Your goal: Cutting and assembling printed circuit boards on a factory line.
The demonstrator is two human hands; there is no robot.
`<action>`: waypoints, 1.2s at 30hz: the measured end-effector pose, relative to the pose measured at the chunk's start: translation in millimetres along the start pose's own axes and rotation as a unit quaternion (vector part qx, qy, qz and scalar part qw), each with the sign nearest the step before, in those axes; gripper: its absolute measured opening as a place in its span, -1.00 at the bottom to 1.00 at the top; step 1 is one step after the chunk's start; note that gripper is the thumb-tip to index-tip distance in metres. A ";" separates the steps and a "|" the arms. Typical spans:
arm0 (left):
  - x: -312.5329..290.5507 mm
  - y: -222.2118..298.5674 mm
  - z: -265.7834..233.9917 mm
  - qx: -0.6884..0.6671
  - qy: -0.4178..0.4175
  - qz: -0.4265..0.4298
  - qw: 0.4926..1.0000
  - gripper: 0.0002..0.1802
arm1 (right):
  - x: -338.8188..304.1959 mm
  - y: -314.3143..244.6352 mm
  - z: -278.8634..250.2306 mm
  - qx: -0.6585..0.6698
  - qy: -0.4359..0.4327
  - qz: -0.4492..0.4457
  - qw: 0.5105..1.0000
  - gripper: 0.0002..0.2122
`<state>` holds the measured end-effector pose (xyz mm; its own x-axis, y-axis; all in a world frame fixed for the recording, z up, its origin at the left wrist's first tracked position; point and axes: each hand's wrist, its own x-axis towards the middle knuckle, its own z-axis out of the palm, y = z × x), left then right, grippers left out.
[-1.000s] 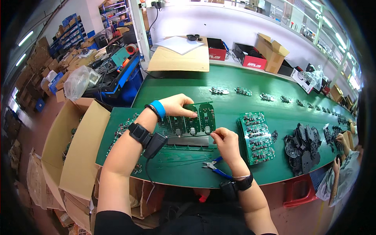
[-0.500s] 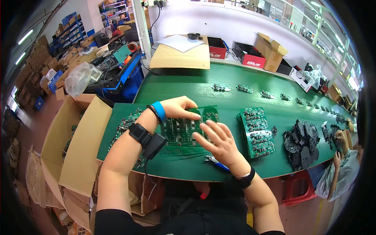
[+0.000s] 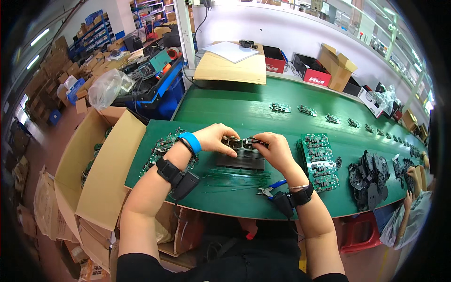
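Observation:
Both of my hands meet over the near part of the green table. My left hand grips the left end of a small circuit board, with the thumb in front and fingers behind. On the board's right end, my right hand is closed in a pinch. The board looks dark and carries parts, though the fingers cover its ends. Just below it lies a dark rectangular block. Thin green strips are scattered in front of that block. Blue-handled cutting pliers rest beside my right wrist.
Loose circuit boards pile up at left, beside an open carton. A stack of board panels stands at right, then black plastic parts. Single boards form a row behind. A co-worker's hand shows at far right.
The green board panel between my hands has tilted out of its broad view; a dark block now shows there. My right hand has gone from spread fingers to a pinch. The view has shifted slightly.

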<state>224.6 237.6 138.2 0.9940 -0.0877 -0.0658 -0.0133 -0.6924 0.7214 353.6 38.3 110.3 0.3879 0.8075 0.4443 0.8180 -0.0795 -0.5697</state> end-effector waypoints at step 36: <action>38.9 -18.7 -12.1 0.059 0.046 0.003 0.997 -0.75 | 18.0 4.9 4.1 -0.119 0.013 0.056 0.991 -0.85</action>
<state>264.9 255.9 130.5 0.9995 -0.0296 0.0057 -0.0265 -0.7715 0.6357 362.9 54.9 112.7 0.4906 0.7707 0.4066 0.8448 -0.3065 -0.4385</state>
